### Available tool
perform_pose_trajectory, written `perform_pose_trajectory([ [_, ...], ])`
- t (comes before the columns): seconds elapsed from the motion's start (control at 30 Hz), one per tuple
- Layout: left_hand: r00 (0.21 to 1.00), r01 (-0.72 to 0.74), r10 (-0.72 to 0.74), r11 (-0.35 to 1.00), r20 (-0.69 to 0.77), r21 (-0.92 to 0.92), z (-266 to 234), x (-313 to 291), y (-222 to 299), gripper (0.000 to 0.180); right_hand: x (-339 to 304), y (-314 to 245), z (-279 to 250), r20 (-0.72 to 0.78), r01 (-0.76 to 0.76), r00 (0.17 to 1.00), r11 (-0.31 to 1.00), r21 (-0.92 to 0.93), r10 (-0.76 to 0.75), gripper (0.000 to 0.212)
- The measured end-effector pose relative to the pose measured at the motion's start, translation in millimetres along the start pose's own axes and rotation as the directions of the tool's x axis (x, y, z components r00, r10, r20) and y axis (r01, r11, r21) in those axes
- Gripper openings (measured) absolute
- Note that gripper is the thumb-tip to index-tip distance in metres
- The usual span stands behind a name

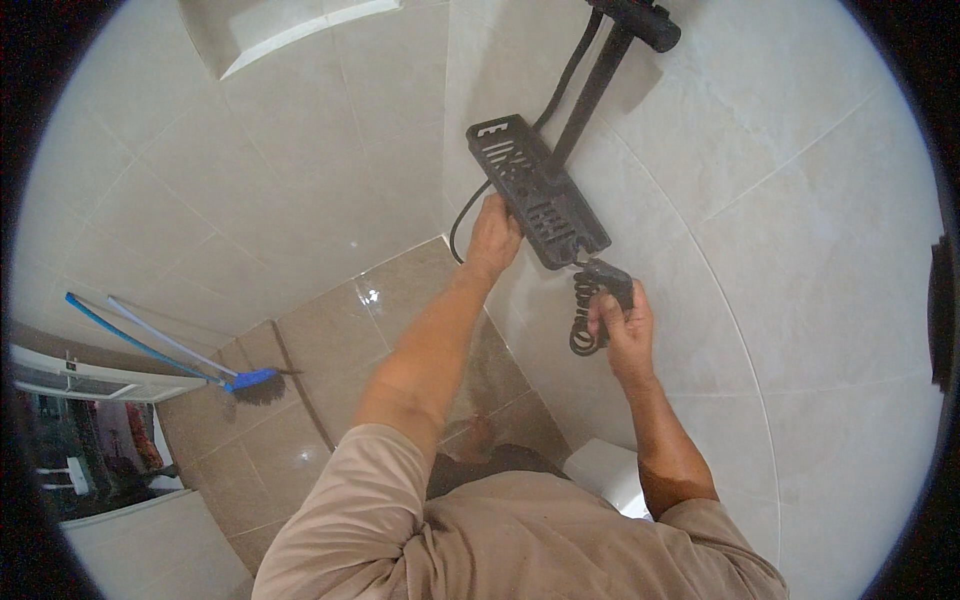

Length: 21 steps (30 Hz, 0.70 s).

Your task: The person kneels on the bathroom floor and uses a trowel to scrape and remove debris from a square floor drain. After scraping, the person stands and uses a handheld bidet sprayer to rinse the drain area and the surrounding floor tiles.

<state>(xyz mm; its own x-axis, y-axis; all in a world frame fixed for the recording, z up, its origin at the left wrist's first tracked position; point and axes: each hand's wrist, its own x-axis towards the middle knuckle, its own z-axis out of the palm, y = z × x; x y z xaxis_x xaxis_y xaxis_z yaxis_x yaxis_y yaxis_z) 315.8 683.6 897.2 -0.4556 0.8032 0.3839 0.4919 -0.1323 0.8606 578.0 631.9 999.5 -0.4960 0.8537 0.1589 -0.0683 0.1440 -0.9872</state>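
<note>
A black slotted shower shelf [540, 190] is fixed on a dark pipe [595, 100] against the tiled wall. My left hand [494, 242] reaches up to the shelf's left side with curled fingers; the shelf's edge hides the fingertips and whatever they grip. Just below the shelf's lower right end, my right hand [628, 325] is closed around a black hand sprayer [612, 284]. A black coiled hose [583, 315] hangs beside the sprayer, near my right fingers. Behind the shelf, a thin black hose [462, 225] loops down close to my left hand.
At the top, a black shower fitting [645, 22] joins the pipe. A blue broom [255, 383] leans by the left wall, near a doorway [110, 440]. The brown tiled floor [330, 330] looks wet and shiny. A white rounded fixture [605, 468] stands low beside my right arm.
</note>
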Motion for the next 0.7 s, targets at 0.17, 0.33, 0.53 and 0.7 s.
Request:
perform_pose_trajectory([
  [0.17,0.974,0.189,-0.221,0.918,-0.054,-0.348,12,6,-23,0.036,3,2,4,0.023,-0.019,1.0,1.0,0.016,0.019,0.027],
  [0.33,0.954,0.261,-0.298,0.864,-0.02,-0.43,8,15,-33,0.033,6,7,3,0.056,-0.044,0.998,0.998,0.054,0.041,0.022],
  [0.53,0.874,0.477,-0.437,0.682,0.215,-0.553,-5,14,-6,0.023,3,15,-1,0.074,-0.049,0.996,0.997,0.055,0.045,0.022],
  [0.7,0.84,0.531,-0.46,0.586,0.288,-0.612,-18,17,-8,0.018,6,13,6,0.11,-0.045,0.993,0.998,0.034,0.041,0.03],
])
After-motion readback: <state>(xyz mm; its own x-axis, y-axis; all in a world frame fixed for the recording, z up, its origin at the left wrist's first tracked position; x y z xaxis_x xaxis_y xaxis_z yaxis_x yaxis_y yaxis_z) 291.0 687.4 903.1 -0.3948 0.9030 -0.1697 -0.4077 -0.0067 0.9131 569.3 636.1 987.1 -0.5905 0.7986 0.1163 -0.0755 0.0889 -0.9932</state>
